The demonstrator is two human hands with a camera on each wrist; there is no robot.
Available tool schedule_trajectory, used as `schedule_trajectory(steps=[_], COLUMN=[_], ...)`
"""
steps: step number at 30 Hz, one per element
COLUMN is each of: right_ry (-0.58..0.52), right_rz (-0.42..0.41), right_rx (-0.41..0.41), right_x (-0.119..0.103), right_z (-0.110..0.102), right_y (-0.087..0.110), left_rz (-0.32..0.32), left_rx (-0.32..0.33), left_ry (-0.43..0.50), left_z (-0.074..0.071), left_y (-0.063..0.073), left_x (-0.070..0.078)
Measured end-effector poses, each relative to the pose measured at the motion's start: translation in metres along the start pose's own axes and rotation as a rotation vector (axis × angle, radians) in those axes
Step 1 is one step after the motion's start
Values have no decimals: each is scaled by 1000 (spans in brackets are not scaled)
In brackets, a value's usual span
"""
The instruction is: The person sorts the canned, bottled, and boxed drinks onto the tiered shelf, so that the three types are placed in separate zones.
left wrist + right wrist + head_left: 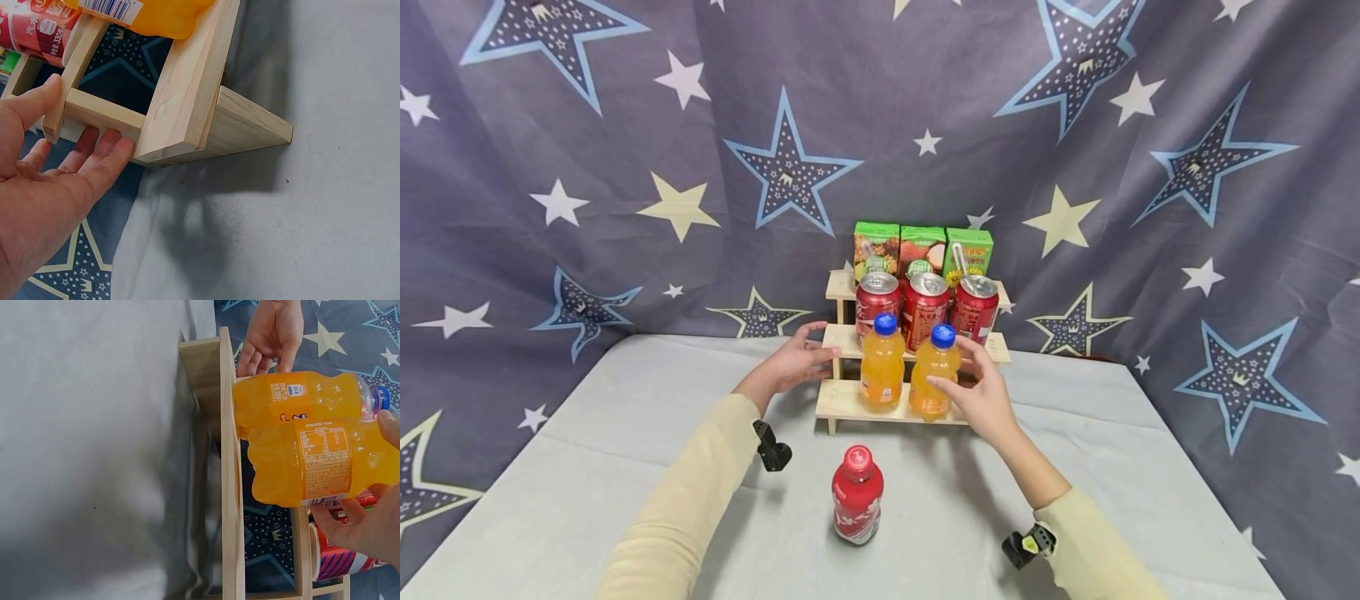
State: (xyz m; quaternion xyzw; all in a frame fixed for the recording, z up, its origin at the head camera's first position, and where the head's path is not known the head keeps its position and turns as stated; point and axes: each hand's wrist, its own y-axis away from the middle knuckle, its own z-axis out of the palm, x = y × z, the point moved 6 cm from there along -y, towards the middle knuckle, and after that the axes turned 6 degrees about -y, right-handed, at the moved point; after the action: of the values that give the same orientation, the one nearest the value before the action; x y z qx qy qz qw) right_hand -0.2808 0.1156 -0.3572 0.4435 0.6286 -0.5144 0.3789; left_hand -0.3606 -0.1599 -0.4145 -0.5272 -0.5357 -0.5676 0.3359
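Observation:
A three-tier wooden display shelf stands at the back of the table. My left hand holds its left end at the middle tier; in the left wrist view the thumb is at the board's end and the fingers reach below it. My right hand grips an orange soda bottle with a blue cap, thumb on one side and fingers on the other. In the right wrist view a small gap shows between this bottle's base and the bottom tier. A second orange soda bottle stands on that tier to its left.
Red cans line the middle tier, and green juice boxes the top one. A red-capped bottle stands on the table in front, between my forearms. Behind hangs a star-patterned cloth.

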Motion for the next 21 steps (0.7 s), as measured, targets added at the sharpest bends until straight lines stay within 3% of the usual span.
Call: schedule_trajectory(steps=[9,21], right_ry=[6,-2], right_rz=[-28,11], right_rx=[11,27], right_x=[5,15], right_z=[5,8], right_y=[-8,-16], left_rz=[-17,-6], left_rx=[5,4], left_ry=[-4,10], left_z=[-1,0], left_y=[1,-1], left_x=[-2,-2])
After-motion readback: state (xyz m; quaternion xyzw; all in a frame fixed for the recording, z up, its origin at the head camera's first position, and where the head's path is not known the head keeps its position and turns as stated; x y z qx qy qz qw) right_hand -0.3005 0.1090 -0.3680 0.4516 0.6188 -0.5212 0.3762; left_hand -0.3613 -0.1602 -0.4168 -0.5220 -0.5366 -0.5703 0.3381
